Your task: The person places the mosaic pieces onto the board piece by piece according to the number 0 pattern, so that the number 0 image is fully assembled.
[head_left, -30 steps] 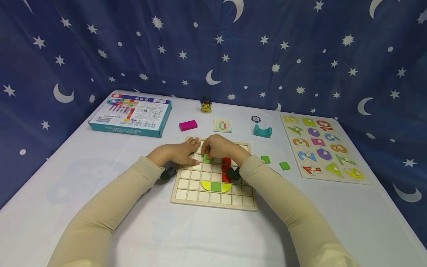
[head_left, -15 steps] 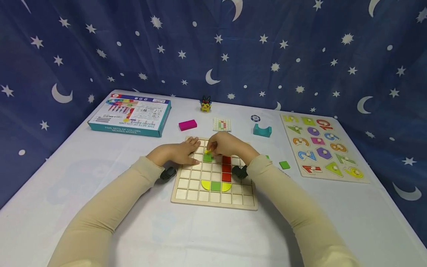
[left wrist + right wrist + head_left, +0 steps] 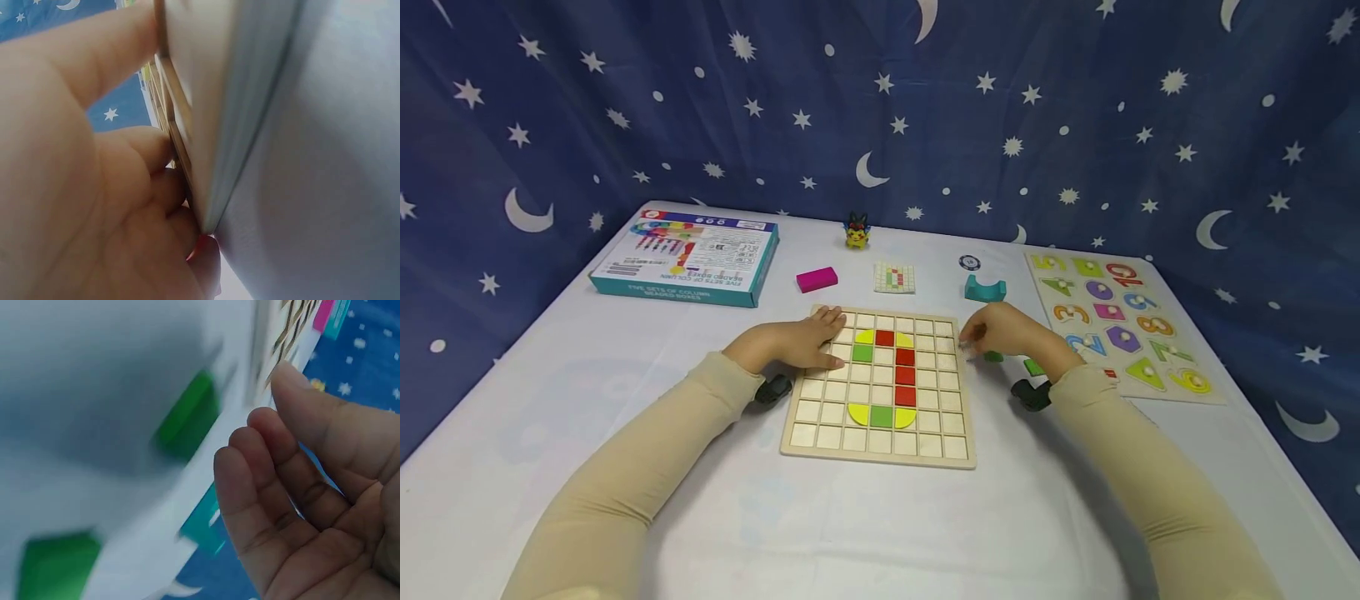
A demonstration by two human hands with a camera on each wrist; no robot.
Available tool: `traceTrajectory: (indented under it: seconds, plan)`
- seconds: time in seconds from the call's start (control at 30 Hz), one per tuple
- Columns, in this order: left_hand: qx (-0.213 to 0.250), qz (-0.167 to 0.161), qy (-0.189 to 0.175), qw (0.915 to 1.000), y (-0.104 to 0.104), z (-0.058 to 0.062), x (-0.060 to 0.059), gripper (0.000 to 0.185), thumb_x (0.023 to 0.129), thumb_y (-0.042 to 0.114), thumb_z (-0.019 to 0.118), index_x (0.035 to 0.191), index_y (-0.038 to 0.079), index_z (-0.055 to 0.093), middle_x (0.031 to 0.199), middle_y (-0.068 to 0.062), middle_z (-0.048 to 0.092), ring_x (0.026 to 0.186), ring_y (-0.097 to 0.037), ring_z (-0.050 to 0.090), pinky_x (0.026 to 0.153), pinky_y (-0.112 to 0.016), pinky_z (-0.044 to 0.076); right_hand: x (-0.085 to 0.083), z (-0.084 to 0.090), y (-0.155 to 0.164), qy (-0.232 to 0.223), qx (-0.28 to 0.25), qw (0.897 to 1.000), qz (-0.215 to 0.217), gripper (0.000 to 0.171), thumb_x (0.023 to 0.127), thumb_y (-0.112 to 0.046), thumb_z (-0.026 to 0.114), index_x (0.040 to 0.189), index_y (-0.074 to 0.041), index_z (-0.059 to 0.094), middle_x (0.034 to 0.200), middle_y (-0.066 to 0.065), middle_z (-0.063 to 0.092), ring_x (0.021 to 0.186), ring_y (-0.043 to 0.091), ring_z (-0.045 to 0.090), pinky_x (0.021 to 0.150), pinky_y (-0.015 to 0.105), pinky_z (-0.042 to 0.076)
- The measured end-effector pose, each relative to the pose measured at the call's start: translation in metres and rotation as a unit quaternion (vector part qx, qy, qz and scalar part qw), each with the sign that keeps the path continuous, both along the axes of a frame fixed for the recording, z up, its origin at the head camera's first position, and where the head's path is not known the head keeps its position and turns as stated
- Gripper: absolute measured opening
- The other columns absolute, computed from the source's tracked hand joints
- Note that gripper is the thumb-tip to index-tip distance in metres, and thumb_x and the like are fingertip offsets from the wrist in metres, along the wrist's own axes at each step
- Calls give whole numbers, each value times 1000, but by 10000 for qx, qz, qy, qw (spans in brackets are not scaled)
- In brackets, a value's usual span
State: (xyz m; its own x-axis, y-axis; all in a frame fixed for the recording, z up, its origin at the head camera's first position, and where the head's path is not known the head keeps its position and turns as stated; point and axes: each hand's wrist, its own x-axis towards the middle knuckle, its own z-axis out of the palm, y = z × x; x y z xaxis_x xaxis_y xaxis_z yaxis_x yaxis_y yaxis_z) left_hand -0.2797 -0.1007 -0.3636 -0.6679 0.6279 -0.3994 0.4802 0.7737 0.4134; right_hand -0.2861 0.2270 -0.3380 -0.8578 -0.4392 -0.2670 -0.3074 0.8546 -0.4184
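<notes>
Left hand [image 3: 797, 343] lies flat, steadying the grid board [image 3: 880, 450]; right hand [image 3: 1007, 332], empty and relaxed, hovers over a green tile [image 3: 993, 357] — a clumsy pinch could flick it away.

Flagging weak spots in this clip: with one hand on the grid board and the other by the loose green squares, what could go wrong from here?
1. The right hand hovers with loosely curled, empty fingers over the green squares; the flat pieces may slide when pinched.
2. The left hand rests on only one corner of the grid board, so a bump could pivot it.
3. The right sleeve could brush the number puzzle.
</notes>
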Motion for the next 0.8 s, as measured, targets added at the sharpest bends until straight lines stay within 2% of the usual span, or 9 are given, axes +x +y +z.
traceTrajectory:
  seconds: [0.13,0.27,0.53,0.8]
  plan:
    - [14,19,-1,10000,-1,0,0,79,94,38,48,146,-2,3,153,-18,-8,140,-36,-13,113,-52,2,2,-4,23,8,34,9998,-192,22,78,-3,70,100,-1,70,93,10,67,84,20,59,75,35,50]
    - [25,0,-4,10000,-1,0,0,80,94,38,48,146,-2,4,154,-18,-8,140,-37,-13,113,-52,2,2,-12,31,-87,-98,9992,-379,22,76,-1,71,99,-1,70,91,10,67,83,20,58,74,33,50]
    - [59,9,29,10000,-1,0,0,80,94,38,49,146,-3,4,153,-19,-7,139,-37,-13,113,-52,2,5,-19,28,-133,-304,9963,-789,24,75,5,69,98,1,68,92,13,65,85,23,55,76,33,48]
    - [36,-23,5,10000,1,1,2,79,94,38,48,146,-3,4,153,-19,-8,139,-37,-13,113,-51,1,10,-21,26,-95,-329,9959,-834,22,75,6,68,96,0,66,91,12,63,83,23,54,74,32,48]
